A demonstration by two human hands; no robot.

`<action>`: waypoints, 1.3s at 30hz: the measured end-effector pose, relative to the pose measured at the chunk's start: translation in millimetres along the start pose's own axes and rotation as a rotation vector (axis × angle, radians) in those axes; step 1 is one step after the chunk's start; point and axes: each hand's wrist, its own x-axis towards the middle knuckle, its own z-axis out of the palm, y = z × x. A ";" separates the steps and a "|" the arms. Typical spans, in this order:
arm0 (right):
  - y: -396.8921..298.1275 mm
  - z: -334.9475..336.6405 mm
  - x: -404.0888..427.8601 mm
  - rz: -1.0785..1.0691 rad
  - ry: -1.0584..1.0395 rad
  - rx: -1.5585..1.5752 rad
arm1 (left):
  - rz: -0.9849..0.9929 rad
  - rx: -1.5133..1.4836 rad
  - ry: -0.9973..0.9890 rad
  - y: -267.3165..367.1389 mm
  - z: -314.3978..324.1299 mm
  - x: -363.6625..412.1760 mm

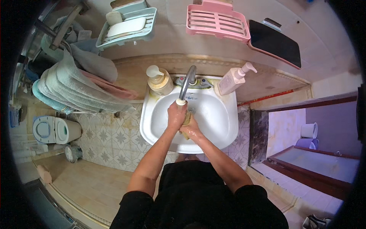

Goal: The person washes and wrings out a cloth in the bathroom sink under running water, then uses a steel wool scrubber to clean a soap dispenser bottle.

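Observation:
My left hand (176,116) and my right hand (192,128) are together over the white washbasin (220,123), just below the outlet of a chrome faucet (187,81). Between them they grip a wet yellowish-brown cloth or sponge (187,118); which of the two it is I cannot tell. Part of it shows below my right hand, and my fingers hide the rest. Water runs from the spout onto my left hand, and both forearms look wet.
A pump bottle (160,83) stands on the basin's left rear corner, a pink pump bottle (232,80) on the right one. Above hang a blue soap dish (148,27) with soap, a pink soap dish (217,21) and a phone (274,43). Towels (74,83) hang left, near a toilet (68,130).

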 end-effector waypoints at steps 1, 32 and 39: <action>3.2 0.6 0.1 -0.222 -0.043 0.141 | 0.003 0.001 -0.005 -1.4 -0.2 1.1; 19.7 -12.5 10.2 0.209 -0.214 -0.168 | -0.017 0.079 -0.100 -17.1 -7.9 0.7; 3.7 14.7 26.7 -0.004 -0.035 -0.664 | -0.258 -0.405 0.009 -58.6 -35.3 -1.4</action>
